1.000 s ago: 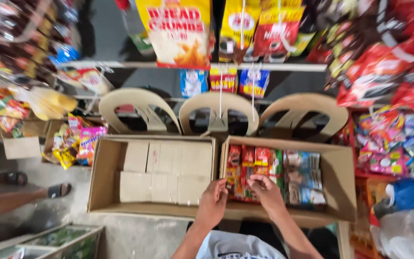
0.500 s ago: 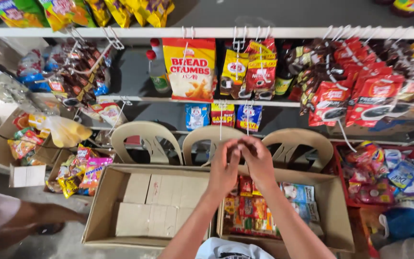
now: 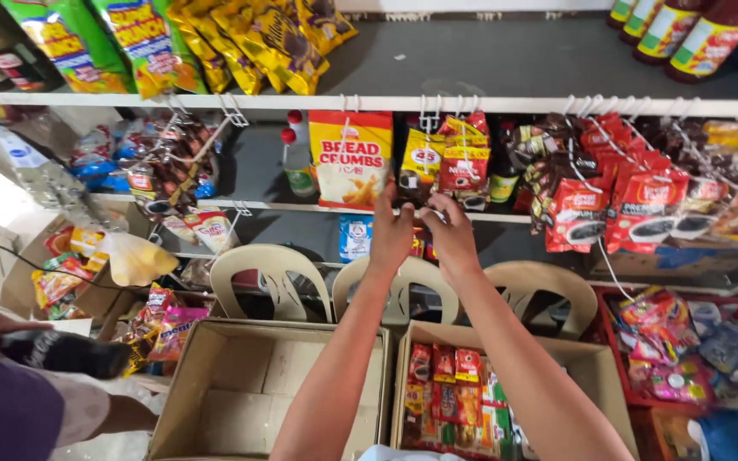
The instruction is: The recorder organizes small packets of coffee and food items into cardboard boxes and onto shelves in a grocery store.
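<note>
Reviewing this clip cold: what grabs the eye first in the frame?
Two bare arms rise up the middle, the left hand and right hand raised together at the hanging red and yellow sachet strips, beside a big yellow breadcrumb bag. Below, two cardboard boxes sit side by side: the left box looks nearly bare inside, the right box is packed with small bright packets.

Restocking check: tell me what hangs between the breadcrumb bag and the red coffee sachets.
In the head view, yellow and red sachet strips hang there; both raised hands, left hand and right hand, reach just below.
</note>
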